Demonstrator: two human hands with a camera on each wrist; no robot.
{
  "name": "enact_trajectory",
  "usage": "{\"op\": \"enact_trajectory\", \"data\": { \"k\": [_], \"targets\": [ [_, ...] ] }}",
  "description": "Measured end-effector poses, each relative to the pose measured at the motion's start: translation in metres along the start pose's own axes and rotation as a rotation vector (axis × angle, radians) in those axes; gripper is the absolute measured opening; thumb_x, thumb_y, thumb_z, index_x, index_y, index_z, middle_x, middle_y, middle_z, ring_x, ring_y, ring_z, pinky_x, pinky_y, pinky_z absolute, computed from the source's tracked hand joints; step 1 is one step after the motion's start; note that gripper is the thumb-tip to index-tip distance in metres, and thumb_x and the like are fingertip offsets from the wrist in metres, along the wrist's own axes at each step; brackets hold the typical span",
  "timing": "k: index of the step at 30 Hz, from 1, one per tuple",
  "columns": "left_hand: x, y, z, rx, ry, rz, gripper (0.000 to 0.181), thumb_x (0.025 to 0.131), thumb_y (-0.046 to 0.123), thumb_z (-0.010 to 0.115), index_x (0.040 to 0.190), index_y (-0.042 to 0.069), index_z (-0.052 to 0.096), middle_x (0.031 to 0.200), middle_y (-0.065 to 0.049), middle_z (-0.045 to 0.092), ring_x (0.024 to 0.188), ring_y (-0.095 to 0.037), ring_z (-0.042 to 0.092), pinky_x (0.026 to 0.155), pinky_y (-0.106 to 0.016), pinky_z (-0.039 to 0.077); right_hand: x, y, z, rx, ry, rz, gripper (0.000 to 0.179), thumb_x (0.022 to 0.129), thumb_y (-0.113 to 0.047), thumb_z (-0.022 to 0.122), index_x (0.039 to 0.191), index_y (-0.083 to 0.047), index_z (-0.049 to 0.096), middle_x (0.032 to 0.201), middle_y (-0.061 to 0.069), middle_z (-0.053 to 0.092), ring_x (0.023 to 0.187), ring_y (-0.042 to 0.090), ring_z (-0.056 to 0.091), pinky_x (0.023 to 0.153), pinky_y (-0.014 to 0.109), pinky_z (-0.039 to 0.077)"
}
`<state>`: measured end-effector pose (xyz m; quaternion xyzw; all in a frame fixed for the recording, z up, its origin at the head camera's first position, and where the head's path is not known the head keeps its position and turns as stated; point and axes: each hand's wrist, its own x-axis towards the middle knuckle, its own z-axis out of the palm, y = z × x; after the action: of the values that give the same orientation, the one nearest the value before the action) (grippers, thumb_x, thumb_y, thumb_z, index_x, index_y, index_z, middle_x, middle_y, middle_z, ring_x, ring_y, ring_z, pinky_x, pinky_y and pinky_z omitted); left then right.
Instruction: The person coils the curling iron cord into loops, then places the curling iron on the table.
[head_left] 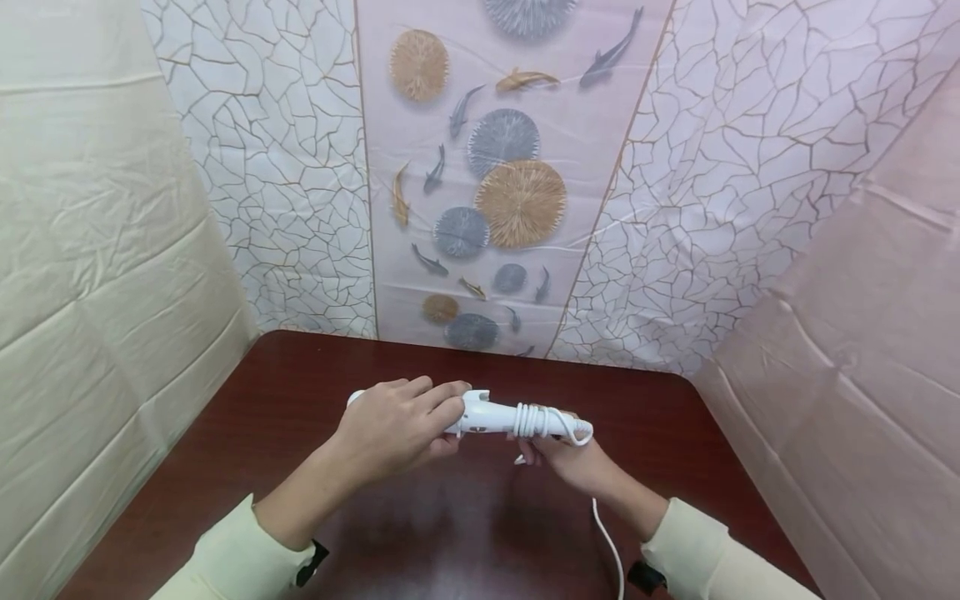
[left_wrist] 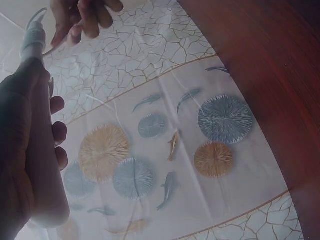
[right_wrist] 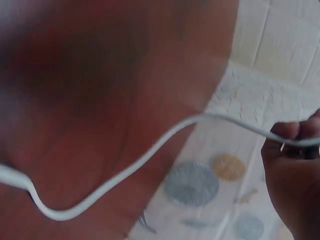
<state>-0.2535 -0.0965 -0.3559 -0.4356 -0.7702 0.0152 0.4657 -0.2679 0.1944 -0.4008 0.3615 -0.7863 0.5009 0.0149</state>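
A white hair styling iron (head_left: 491,417) is held nearly level above the table, its cord wound in several loops round the narrow end. My left hand (head_left: 401,423) grips its thick body from above, and in the left wrist view the rounded end of the iron (left_wrist: 49,200) shows below the palm. At the wound end, my right hand (head_left: 576,460) is partly hidden behind the iron. The right wrist view shows that hand (right_wrist: 292,175) pinching the white cord (right_wrist: 145,159) between its fingers and thumb.
Below the hands lies a dark red-brown table (head_left: 300,379). A loose length of cord hangs down on the right toward the front edge. Patterned cloth (head_left: 262,167) closes off the back, and pale cloth walls (head_left: 90,250) stand at both sides.
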Motion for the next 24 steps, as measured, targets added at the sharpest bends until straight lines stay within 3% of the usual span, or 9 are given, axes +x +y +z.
{"op": "enact_trajectory", "data": {
  "k": [3, 9, 14, 18, 21, 24],
  "targets": [
    [0.001, -0.001, 0.0, 0.009, -0.009, -0.004, 0.031, 0.078, 0.037, 0.073, 0.094, 0.016, 0.055, 0.112, 0.008, 0.073, 0.064, -0.013, 0.057, 0.05, -0.024, 0.046, -0.007, -0.003, 0.014, 0.041, 0.013, 0.079, 0.025, 0.108, -0.013, 0.04, 0.106, -0.004, 0.064, 0.067, 0.013, 0.059, 0.058, 0.031, 0.055, 0.05, 0.033, 0.048],
    [0.002, -0.002, -0.001, 0.017, -0.022, -0.022, 0.03, 0.079, 0.035, 0.072, 0.096, 0.016, 0.056, 0.112, 0.008, 0.073, 0.065, -0.013, 0.059, 0.05, -0.025, 0.047, -0.015, -0.019, 0.035, 0.083, 0.018, 0.133, 0.032, 0.111, -0.02, 0.028, 0.113, -0.008, 0.057, 0.065, 0.013, 0.058, 0.055, 0.027, 0.056, 0.049, 0.034, 0.048],
    [0.003, -0.003, -0.001, 0.014, -0.024, -0.038, 0.029, 0.08, 0.034, 0.072, 0.097, 0.016, 0.057, 0.113, 0.007, 0.073, 0.065, -0.014, 0.059, 0.049, -0.025, 0.047, -0.019, -0.039, 0.044, 0.06, 0.026, 0.199, 0.029, 0.111, -0.023, 0.033, 0.12, -0.01, 0.056, 0.069, 0.015, 0.06, 0.059, 0.03, 0.056, 0.053, 0.03, 0.049],
    [0.003, -0.003, -0.002, 0.009, -0.033, -0.047, 0.031, 0.08, 0.034, 0.073, 0.099, 0.016, 0.057, 0.112, 0.007, 0.073, 0.066, -0.014, 0.061, 0.049, -0.026, 0.048, -0.024, -0.051, 0.049, -0.025, 0.023, 0.269, 0.026, 0.109, -0.031, 0.04, 0.125, -0.019, 0.057, 0.073, 0.005, 0.065, 0.064, 0.024, 0.061, 0.059, 0.028, 0.053],
    [0.004, -0.004, -0.003, -0.002, -0.036, -0.062, 0.031, 0.08, 0.033, 0.074, 0.099, 0.016, 0.057, 0.111, 0.007, 0.074, 0.066, -0.014, 0.062, 0.05, -0.026, 0.049, -0.027, -0.054, 0.052, -0.122, 0.036, 0.213, 0.024, 0.108, -0.03, 0.042, 0.126, -0.022, 0.057, 0.072, -0.001, 0.067, 0.063, 0.018, 0.063, 0.06, 0.025, 0.054],
    [0.004, -0.004, -0.003, -0.011, -0.041, -0.077, 0.03, 0.08, 0.033, 0.074, 0.099, 0.016, 0.057, 0.112, 0.007, 0.073, 0.067, -0.014, 0.062, 0.049, -0.027, 0.049, -0.032, -0.053, 0.053, -0.265, 0.082, 0.063, 0.021, 0.107, -0.017, 0.046, 0.123, -0.019, 0.058, 0.069, -0.005, 0.065, 0.058, 0.008, 0.061, 0.058, 0.018, 0.052]
  ]
}}
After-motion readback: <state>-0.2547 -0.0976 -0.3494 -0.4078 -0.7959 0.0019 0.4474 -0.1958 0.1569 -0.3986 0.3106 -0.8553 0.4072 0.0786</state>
